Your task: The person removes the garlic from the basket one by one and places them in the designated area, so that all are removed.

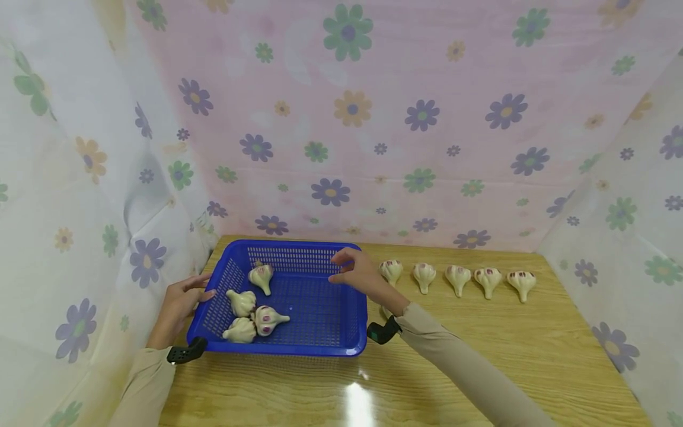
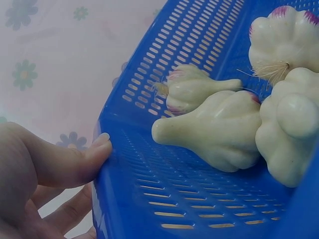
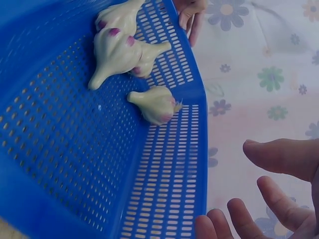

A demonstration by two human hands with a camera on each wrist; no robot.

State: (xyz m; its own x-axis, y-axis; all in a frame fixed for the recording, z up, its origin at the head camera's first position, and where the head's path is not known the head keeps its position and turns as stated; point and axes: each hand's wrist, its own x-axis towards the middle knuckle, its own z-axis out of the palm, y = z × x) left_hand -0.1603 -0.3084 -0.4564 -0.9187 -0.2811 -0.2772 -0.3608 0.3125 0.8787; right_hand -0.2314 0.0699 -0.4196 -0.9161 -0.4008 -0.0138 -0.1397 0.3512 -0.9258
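Observation:
A blue plastic basket (image 1: 283, 351) with slotted walls stands on the left of the table. My left hand (image 1: 178, 303) grips its left rim, the thumb (image 2: 97, 152) on top and the fingers along the outside wall. Inside the basket lie several garlic bulbs (image 1: 268, 320), grouped toward its left side, with one bulb (image 1: 261, 277) nearer the back wall. Over the basket's right rim hovers my right hand (image 1: 363, 277), its thumb and fingers apart with nothing between them, as the right wrist view also shows.
To the right of the basket, several garlic bulbs (image 1: 458, 279) lie in a row across the wooden table (image 1: 480, 344). Another bulb (image 1: 385, 313) is mostly hidden under my right forearm. Flowered cloth (image 1: 373, 148) hangs behind the table and on both sides.

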